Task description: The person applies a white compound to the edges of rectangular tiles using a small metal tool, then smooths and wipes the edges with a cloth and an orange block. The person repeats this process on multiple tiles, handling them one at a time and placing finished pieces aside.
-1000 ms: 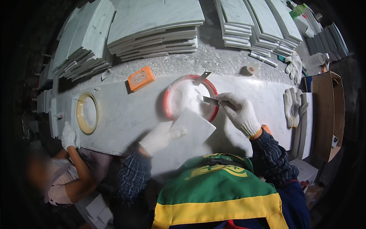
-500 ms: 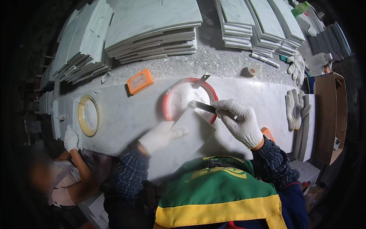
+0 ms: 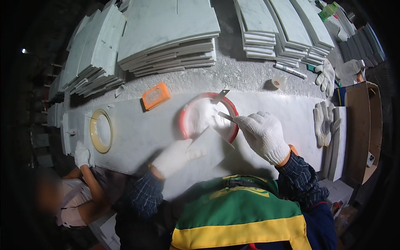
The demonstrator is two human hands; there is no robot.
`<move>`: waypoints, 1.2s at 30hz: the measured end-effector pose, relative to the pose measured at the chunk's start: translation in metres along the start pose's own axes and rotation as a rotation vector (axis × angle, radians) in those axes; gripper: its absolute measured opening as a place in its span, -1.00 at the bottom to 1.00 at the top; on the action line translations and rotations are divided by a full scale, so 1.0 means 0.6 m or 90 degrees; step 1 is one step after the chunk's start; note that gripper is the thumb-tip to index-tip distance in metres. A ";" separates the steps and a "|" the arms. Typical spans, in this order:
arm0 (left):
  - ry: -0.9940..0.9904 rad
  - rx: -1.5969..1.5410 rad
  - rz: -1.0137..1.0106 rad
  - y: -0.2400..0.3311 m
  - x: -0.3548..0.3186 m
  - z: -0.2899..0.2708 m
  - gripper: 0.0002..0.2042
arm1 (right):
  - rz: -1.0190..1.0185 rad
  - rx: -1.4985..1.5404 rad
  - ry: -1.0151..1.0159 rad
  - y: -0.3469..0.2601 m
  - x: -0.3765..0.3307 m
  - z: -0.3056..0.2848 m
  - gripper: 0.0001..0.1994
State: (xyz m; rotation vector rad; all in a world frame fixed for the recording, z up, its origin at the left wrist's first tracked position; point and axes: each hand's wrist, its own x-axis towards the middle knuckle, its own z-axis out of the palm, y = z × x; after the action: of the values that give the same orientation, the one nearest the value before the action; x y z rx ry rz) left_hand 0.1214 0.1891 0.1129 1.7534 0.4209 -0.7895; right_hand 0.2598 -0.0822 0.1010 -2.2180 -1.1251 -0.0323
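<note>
Meanwhile, the white sheet that had lain broad under the left hand [image 3: 177, 156] a second before showed mostly edge-on, a thin pale line rising from that hand toward the red ring [image 3: 209, 121]. The right hand [image 3: 263, 135] had drawn slightly nearer the person and to the right, off the ring's middle to its near right rim.

The right hand, gloved in white, was closed around a thin metal blade [image 3: 225, 116]. The blade's long axis ran from the fingers up and to the left, its tip pointing far-left over the ring's inside. The left hand, also gloved, lay flat and loosely spread on the marble slab [image 3: 137, 133], fingers toward the ring; whether it pinched the sheet could not be told.

The ring lay flat on the slab at the middle of the table [image 3: 246, 75]. An orange block [image 3: 156, 95] lay to its far left, a yellow ring [image 3: 101, 130] further left, beside another person's gloved hand [image 3: 82, 154]. Spare gloves [image 3: 325, 123] lay to the right.
</note>
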 end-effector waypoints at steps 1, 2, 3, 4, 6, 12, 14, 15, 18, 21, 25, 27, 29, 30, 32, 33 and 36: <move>0.016 0.065 0.005 -0.001 -0.005 0.000 -0.63 | -0.014 -0.030 -0.007 0.003 -0.001 -0.001 -0.74; 0.037 0.149 0.036 -0.004 -0.007 0.000 -0.65 | -0.015 -0.036 0.015 0.005 -0.003 -0.002 -0.74; 0.018 0.252 0.070 -0.006 -0.011 0.000 -0.67 | -0.022 -0.043 0.020 0.006 -0.004 -0.003 -0.74; 0.010 0.377 0.122 -0.009 -0.010 -0.001 -0.70 | -0.031 -0.036 0.024 0.006 -0.004 -0.004 -0.75; 0.015 0.540 0.208 -0.010 -0.012 -0.007 -0.68 | -0.033 -0.008 0.020 0.004 -0.005 -0.007 -0.77; 0.077 0.500 0.077 0.044 0.007 -0.044 -0.47 | -0.084 -0.041 0.044 -0.004 -0.001 -0.014 -0.82; 0.075 0.564 0.054 0.078 0.010 -0.063 -0.45 | -0.103 -0.040 0.054 -0.008 -0.002 -0.018 -0.82; 0.080 0.586 -0.001 0.097 0.015 -0.065 -0.46 | -0.113 -0.040 0.056 -0.010 -0.002 -0.020 -0.82; 0.013 0.639 -0.018 0.136 0.008 -0.069 -0.41 | -0.117 -0.047 0.038 -0.013 -0.003 -0.029 -0.82; -0.019 0.714 -0.009 0.153 -0.002 -0.070 -0.42 | -0.110 -0.031 0.058 -0.014 -0.006 -0.038 -0.80; -0.056 0.728 -0.038 0.136 -0.020 -0.065 -0.35 | -0.123 -0.043 0.079 -0.011 -0.011 -0.036 -0.79; -0.078 0.721 -0.048 0.116 -0.030 -0.057 -0.36 | -0.114 -0.087 0.058 -0.007 -0.019 -0.029 -0.81; -0.084 0.667 -0.006 0.094 -0.040 -0.048 -0.38 | -0.041 0.050 0.126 -0.003 -0.036 -0.022 -0.79; -0.090 0.634 0.012 0.083 -0.045 -0.043 -0.38 | 0.011 0.119 0.152 -0.002 -0.050 -0.018 -0.78; -0.079 0.503 0.047 0.059 -0.053 -0.029 -0.41 | 0.237 0.429 0.138 -0.004 -0.086 -0.011 -0.73; -0.061 0.457 0.057 0.046 -0.059 -0.022 -0.45 | 0.349 0.571 0.143 -0.004 -0.109 -0.011 -0.70; -0.110 0.382 0.109 0.014 -0.058 -0.004 -0.47 | 0.426 0.809 0.164 -0.022 -0.203 -0.011 -0.65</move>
State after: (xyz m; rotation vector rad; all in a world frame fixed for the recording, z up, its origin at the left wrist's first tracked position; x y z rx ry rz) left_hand 0.1025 0.1923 0.1434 2.2095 -0.1015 -0.9994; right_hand 0.1748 -0.1674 0.0773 -1.2356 -0.0665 0.5137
